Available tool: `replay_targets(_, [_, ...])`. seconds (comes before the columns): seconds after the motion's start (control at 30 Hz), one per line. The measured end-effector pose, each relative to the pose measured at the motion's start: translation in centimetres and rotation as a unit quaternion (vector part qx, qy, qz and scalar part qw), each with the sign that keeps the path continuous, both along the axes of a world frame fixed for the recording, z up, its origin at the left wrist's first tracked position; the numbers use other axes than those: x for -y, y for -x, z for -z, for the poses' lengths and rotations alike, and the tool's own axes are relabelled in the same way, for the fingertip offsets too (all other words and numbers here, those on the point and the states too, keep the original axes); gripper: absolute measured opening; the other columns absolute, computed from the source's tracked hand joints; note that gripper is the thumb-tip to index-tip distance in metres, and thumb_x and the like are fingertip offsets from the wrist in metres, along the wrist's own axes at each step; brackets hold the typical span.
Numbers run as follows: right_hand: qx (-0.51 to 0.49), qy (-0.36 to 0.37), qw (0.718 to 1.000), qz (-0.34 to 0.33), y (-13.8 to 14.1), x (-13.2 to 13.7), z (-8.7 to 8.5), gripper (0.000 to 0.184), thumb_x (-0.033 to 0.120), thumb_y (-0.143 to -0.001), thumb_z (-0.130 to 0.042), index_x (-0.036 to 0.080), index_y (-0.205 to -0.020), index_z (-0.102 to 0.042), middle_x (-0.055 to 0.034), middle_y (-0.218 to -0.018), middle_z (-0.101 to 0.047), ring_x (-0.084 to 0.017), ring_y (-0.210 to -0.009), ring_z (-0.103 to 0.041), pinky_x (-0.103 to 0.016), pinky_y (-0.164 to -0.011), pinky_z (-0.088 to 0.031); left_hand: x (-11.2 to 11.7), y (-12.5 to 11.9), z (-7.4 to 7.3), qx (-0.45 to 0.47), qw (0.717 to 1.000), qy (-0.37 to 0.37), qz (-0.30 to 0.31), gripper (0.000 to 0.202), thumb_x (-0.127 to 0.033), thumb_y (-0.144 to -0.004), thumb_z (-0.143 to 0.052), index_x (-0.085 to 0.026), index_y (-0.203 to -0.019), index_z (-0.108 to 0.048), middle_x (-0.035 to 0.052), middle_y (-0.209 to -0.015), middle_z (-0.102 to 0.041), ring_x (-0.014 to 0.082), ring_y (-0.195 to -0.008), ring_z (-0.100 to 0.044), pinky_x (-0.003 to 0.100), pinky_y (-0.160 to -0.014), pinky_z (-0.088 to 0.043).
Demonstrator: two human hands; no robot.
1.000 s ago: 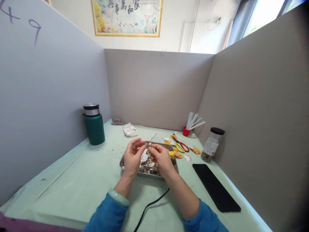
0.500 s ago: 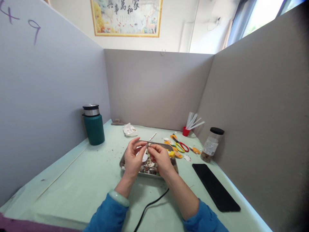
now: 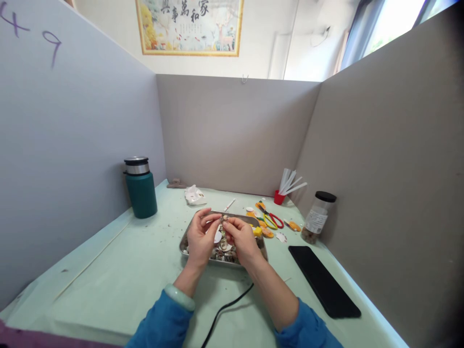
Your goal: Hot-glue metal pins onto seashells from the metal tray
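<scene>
My left hand and my right hand meet above a metal tray. Between their fingertips they pinch a small brownish shell-like piece, mostly covered by the fingers, so its exact kind is unclear. Both hands are closed on it. Under them the tray holds a jumble of shells, bits and pale round discs. A yellow block lies at the tray's right side, close to my right hand.
Scissors lie among orange pieces right of the tray. A red cup holds white sticks. A clear jar and a black slab are farther right. A green bottle stands left. A black cable runs in front.
Both hands stay over the tray and have dipped very slightly. The small piece remains pinched between the fingertips.
</scene>
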State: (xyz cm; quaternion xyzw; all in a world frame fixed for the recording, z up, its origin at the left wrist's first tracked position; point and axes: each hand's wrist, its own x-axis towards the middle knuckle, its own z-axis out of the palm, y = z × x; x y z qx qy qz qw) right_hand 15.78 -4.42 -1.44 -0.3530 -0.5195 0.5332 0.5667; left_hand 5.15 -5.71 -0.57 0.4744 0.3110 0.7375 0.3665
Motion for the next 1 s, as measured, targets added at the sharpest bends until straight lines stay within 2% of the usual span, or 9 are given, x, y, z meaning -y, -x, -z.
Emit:
replay_targets(0.13, [-0.005,-0.010,1.000,0.001,-0.21,0.08,-0.24,0.016,0.027,-0.090,-0.055,0.012,-0.094,-0.059,0.0003,-0.081,-0.061,-0.008,-0.060,-0.058,-0.022,-0.052,-0.050,-0.05,0.07,-0.05,0.000,1.000,-0.009,0.011,0.040,-0.021,-0.073,-0.069,-0.020,-0.109,-0.051,0.0052,-0.092,-0.068,0.0175,-0.087,-0.065,0.033,-0.083,-0.050])
replay_targets(0.23, [-0.014,-0.023,0.999,0.017,-0.36,0.03,-0.39,0.015,0.027,-0.090,-0.055,0.012,-0.094,-0.059,0.0010,-0.080,-0.061,-0.008,-0.058,-0.057,-0.021,-0.050,-0.049,-0.15,0.14,-0.12,0.005,1.000,-0.015,0.007,0.043,-0.019,-0.071,-0.070,-0.021,-0.110,-0.052,0.0048,-0.100,-0.064,0.0157,-0.092,-0.062,0.030,-0.085,-0.048])
replay_targets(0.43, [-0.017,-0.039,0.998,0.041,-0.25,-0.26,-0.17,0.016,0.027,-0.090,-0.055,0.013,-0.097,-0.059,0.0003,-0.082,-0.061,-0.008,-0.060,-0.058,-0.022,-0.052,-0.050,-0.43,0.11,0.14,0.006,1.000,0.011,0.024,0.041,-0.021,-0.067,-0.073,-0.019,-0.104,-0.055,0.0000,-0.079,-0.062,0.0133,-0.073,-0.061,0.025,-0.068,-0.049])
replay_targets(0.83, [0.025,-0.060,0.997,0.042,0.00,-0.16,-0.07,0.018,0.029,-0.090,-0.055,0.013,-0.095,-0.059,-0.0002,-0.083,-0.062,-0.010,-0.063,-0.059,-0.024,-0.056,-0.051,-0.58,0.14,0.31,0.065,0.995,0.057,0.054,0.041,-0.022,-0.065,-0.074,-0.017,-0.100,-0.054,-0.0009,-0.076,-0.064,0.0122,-0.070,-0.062,0.027,-0.070,-0.050])
replay_targets(1.0, [0.043,-0.059,0.996,0.042,0.02,-0.07,-0.16,0.018,0.030,-0.090,-0.055,0.013,-0.095,-0.059,-0.0004,-0.084,-0.062,-0.010,-0.064,-0.059,-0.025,-0.056,-0.051,-0.73,0.29,0.42,0.103,0.988,0.075,0.091,0.040,-0.022,-0.065,-0.075,-0.015,-0.099,-0.055,0.0003,-0.078,-0.065,0.0121,-0.070,-0.063,0.026,-0.070,-0.051])
